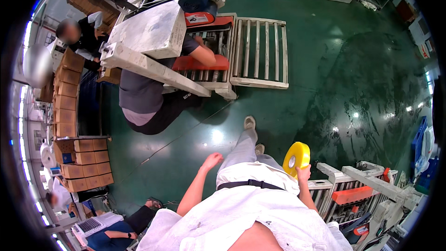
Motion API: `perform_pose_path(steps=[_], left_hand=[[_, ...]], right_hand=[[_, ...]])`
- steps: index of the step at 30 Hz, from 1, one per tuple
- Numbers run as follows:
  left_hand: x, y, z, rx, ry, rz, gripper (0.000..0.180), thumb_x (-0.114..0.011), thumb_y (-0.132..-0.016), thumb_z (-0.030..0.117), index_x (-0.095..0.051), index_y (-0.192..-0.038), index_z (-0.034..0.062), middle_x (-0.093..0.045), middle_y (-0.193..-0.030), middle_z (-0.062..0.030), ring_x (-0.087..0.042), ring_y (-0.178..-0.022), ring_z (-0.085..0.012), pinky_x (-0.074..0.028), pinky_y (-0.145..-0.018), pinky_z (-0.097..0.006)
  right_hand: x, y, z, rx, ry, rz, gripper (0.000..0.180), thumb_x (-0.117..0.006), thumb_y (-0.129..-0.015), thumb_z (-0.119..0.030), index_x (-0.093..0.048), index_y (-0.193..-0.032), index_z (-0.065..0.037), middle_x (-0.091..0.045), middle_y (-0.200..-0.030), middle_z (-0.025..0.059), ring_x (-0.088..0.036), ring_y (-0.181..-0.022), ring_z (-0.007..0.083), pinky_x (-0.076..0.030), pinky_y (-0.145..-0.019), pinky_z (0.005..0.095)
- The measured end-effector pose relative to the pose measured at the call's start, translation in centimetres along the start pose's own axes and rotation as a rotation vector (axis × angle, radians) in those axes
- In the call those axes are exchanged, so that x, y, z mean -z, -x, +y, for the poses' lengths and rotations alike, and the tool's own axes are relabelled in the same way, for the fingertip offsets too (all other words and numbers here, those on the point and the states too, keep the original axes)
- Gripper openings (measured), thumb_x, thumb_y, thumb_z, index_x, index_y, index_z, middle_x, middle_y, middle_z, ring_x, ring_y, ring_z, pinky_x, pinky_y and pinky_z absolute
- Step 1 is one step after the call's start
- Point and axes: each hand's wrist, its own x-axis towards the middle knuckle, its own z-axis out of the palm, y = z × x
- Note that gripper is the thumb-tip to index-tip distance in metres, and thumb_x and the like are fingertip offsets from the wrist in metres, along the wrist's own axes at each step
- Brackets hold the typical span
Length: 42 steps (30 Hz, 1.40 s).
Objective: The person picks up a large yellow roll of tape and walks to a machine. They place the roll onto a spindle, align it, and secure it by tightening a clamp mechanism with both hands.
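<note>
My right hand (304,173) grips a thick roll of yellow tape (302,154) by its lower edge, at my right hip. The roll stands on edge, its pale core facing left. Out to the left of my waist, my left hand (213,160) is held in the air with nothing in it. Its fingers are loosely bent and not sharply seen. Below are my legs in grey trousers, one foot (250,122) ahead of the other on the green floor (204,142).
Ahead stands a carton-sealing machine (153,30) with a roller conveyor (259,53); a person in grey (141,95) bends into it. Another roller machine (353,195) is close on my right. Stacked cartons (88,158) line the left. A thin cord (186,132) crosses the floor.
</note>
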Motion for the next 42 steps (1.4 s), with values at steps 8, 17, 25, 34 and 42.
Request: perform_pose_path(steps=[8,17,25,34,42], left_hand=[[-1.3,-6.7,0.4,0.166,-0.104,-0.112,0.035,-0.057,-0.095,0.036,-0.066,-0.100,0.0021,-0.071,-0.093,-0.0072,-0.065,-0.078,-0.0171,-0.052,-0.068,-0.030],[-3.0,-19.6,19.5,0.027,0.074,-0.195,0.033,-0.053,-0.100,0.034,-0.062,-0.111,0.0048,-0.070,-0.102,-0.0067,-0.065,-0.088,-0.0156,-0.051,-0.076,-0.030],[-3.1,-20.2,37.2,-0.008,0.064,-0.188,0.039,-0.049,-0.102,0.037,-0.059,-0.122,0.0049,-0.069,-0.117,-0.0095,-0.065,-0.106,-0.0176,-0.048,-0.092,-0.030],[-4.8,-16.0,29.7,0.223,0.198,0.120,0.034,-0.050,-0.101,0.035,-0.060,-0.118,0.0070,-0.071,-0.111,-0.0089,-0.067,-0.099,-0.0174,-0.052,-0.086,-0.031],[-18.5,-9.2,27.6,0.234,0.371,0.167,0.035,-0.051,-0.101,0.033,-0.061,-0.120,0.0053,-0.069,-0.114,-0.0094,-0.066,-0.101,-0.0179,-0.051,-0.087,-0.032]], right_hand=[[0.2,-0.9,1.4,-0.059,0.099,-0.081,0.062,-0.080,-0.072,-0.028,-0.045,-0.119,-0.009,-0.067,-0.105,0.0254,-0.064,-0.102,0.0454,-0.050,-0.087,0.0510],[4.5,-3.1,-3.2,-0.202,0.083,-0.043,0.061,-0.079,-0.073,-0.030,-0.045,-0.120,-0.010,-0.067,-0.106,0.0256,-0.063,-0.102,0.0459,-0.050,-0.087,0.0513],[8.2,-9.5,-7.0,-0.253,0.080,-0.012,0.061,-0.078,-0.074,-0.031,-0.045,-0.121,-0.011,-0.067,-0.106,0.0258,-0.063,-0.103,0.0463,-0.050,-0.087,0.0515],[13.9,-27.2,-11.2,-0.079,0.173,-0.117,0.060,-0.076,-0.075,-0.033,-0.045,-0.123,-0.013,-0.067,-0.108,0.0248,-0.062,-0.105,0.0456,-0.050,-0.088,0.0514],[19.1,-38.7,-20.1,0.159,0.360,-0.154,0.064,-0.081,-0.070,-0.027,-0.045,-0.119,-0.009,-0.068,-0.106,0.0231,-0.066,-0.102,0.0420,-0.052,-0.089,0.0477]])
